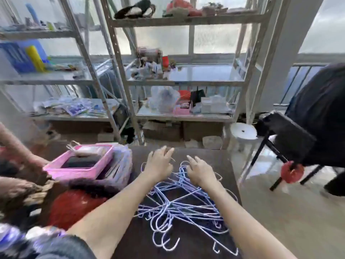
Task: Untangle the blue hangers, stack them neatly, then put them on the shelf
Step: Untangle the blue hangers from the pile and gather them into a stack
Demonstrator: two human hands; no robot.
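Hangers: thin blue wire hangers (179, 208), tangled heap on dark table (224, 165).
Left hand (158, 165): open, fingers spread.
Right hand (199, 171): open, resting on far hooks.
Advice: free one top hanger; don't yank.

A dark desk (214, 157) carries a tangled heap of blue hangers (179, 208) spread across its middle, hooks pointing various ways. At its left side lies a pink basket (78, 170) on top of a clear bag (123, 165), with a red cloth (74, 206) near the front.
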